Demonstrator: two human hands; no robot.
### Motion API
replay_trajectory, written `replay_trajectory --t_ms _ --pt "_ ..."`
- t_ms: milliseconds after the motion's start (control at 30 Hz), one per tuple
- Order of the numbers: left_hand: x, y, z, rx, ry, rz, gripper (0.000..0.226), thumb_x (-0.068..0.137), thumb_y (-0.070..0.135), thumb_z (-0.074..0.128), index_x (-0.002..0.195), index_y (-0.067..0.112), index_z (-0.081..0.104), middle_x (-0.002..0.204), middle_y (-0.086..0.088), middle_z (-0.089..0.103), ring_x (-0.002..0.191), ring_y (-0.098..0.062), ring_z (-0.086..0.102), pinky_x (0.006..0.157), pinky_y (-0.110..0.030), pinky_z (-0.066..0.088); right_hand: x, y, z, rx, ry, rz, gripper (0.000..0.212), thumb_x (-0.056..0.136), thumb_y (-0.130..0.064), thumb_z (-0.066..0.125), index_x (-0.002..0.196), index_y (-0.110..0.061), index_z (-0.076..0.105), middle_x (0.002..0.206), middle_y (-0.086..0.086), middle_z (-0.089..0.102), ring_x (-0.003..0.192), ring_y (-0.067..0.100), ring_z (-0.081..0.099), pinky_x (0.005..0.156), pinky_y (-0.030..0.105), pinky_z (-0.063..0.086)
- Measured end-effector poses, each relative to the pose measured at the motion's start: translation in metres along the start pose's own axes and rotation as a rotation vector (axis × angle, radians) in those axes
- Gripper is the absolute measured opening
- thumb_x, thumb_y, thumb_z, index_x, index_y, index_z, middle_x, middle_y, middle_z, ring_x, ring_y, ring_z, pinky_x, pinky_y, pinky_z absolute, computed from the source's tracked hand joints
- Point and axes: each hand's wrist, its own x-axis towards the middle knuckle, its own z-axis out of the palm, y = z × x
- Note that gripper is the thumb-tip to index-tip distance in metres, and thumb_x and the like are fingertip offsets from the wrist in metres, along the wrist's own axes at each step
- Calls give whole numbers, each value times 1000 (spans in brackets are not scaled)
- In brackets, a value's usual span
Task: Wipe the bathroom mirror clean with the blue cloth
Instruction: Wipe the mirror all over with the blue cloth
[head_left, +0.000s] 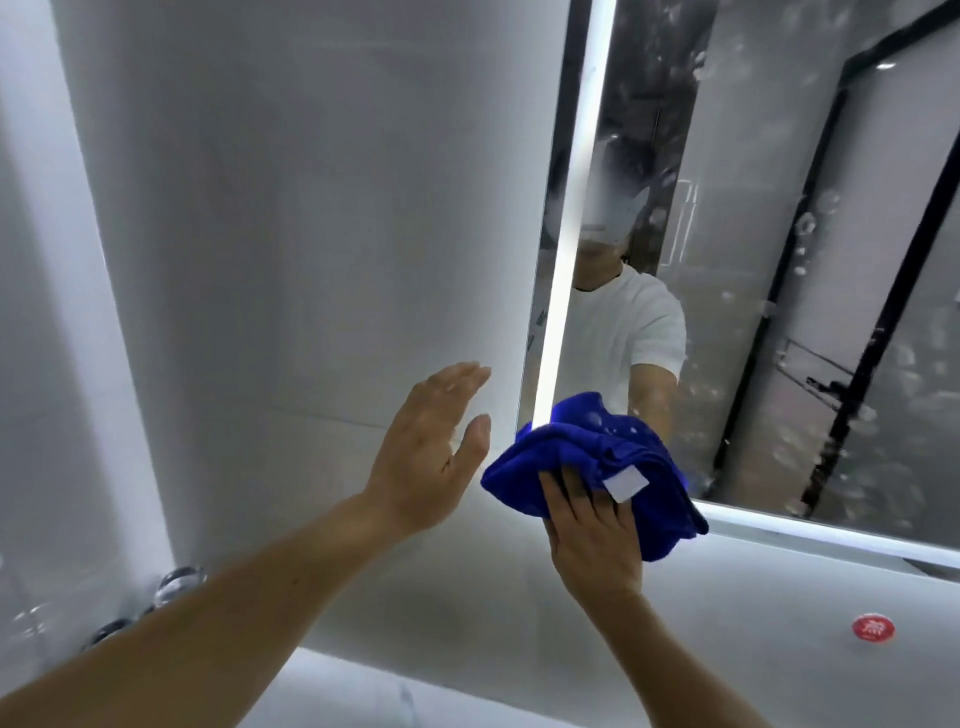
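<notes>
Head view: the right hand (592, 525) lies flat, fingers straight, pressing a bunched blue cloth (587, 467) of soft, plush weave against the lower left corner of the mirror (779, 260); a white rectangular label (626, 484) shows on the cloth beside the fingertips. The left hand (431, 452) is raised, open-palmed with fingers extended, holding nothing, before the smooth pale wall (311, 208) just left of the mirror. The glass is framed by a lit white strip (571, 234) and dotted with cloudy round spots. A red round sticker (873, 628) sits on the glossy white tabletop (727, 623); clear glass knobs (179, 584) appear lower left.
</notes>
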Motion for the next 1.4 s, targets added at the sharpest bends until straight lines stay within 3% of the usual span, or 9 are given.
replay_trajectory --t_ms 133,300,433,533,867,1033,1167,1267,1400 --pt "8 -2 8 13 5 65 52 99 42 26 148 24 29 157 2 29 145 -14 25 117 -33 21 14 17 -3 -33 107 -126 54 89 -32 53 141 -16 46 143 10 43 102 32 53 86 53 46" --pt "8 2 22 99 -27 103 57 100 42 22 154 23 19 163 8 9 151 -8 1 121 -33 4 37 30 -18 -39 114 -167 65 84 -27 68 143 -17 42 149 10 38 118 33 44 101 52 33" --pt "11 3 22 165 -60 85 60 99 47 18 154 25 11 163 10 3 149 -4 -7 118 -28 -5 79 49 -48 -46 116 -139 56 95 -36 45 147 -18 36 154 11 31 134 35 35 115 51 15" --pt "17 7 20 188 -46 63 58 101 45 23 155 24 12 163 8 3 150 -5 -8 121 -37 -2 121 66 -75 -32 142 -99 55 98 -39 41 149 -20 34 156 10 29 142 33 26 118 49 1" --pt "34 18 19 178 75 38 58 100 43 28 154 23 20 163 4 10 151 -10 0 121 -42 2 160 68 -90 -73 253 32 57 98 -49 39 149 -24 35 156 8 31 143 35 23 115 61 -3" --pt "28 7 20 193 80 27 56 99 45 28 152 26 22 162 6 12 151 -12 5 121 -42 5 74 47 -43 20 83 -118 56 95 -54 44 143 -25 45 145 5 45 129 33 41 115 59 3" --pt "25 2 20 200 82 27 58 97 40 39 151 23 31 161 3 17 150 -18 13 120 -50 12 6 44 -13 5 -61 -231 54 96 -54 46 143 -27 46 145 1 46 133 29 35 117 55 4" --pt "25 2 19 191 62 27 57 97 42 37 151 25 29 162 3 18 150 -18 13 120 -54 16 -4 54 -10 -81 -108 -319 51 96 -46 47 144 -30 43 147 -1 43 135 30 34 118 55 4" --pt "33 6 15 178 69 53 57 97 41 38 151 23 31 161 3 19 150 -18 14 120 -53 16 11 58 -20 -98 -114 -336 50 91 -44 55 139 -31 49 141 -4 52 118 25 55 115 54 11"
